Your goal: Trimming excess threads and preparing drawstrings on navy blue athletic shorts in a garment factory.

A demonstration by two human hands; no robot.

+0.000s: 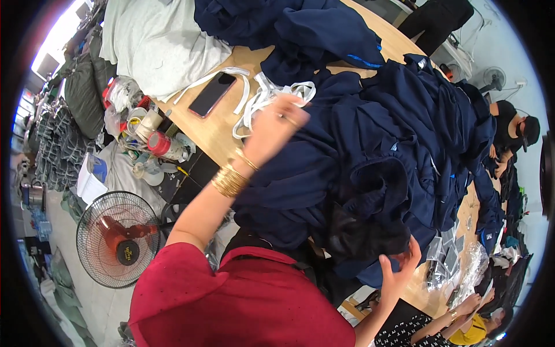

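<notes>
garments (352,136) between left hand (277,124) and right hand (399,270)

A crimson short-sleeved shirt (248,306) bears tiny dark specks; stacked gold bangles (228,181) circle the left hand's (280,118) wrist.

Bare tabletop (209,136) left passage on the near side of the phone (213,94); white tape (245,97) bordered its far and right sides, pale cloth (162,46) beyond, navy garments (399,115) heaped farther right.

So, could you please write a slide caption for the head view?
Left hand near white straps, right hand beside black fabric, at a wood-toned table heaped with navy garments.
</notes>
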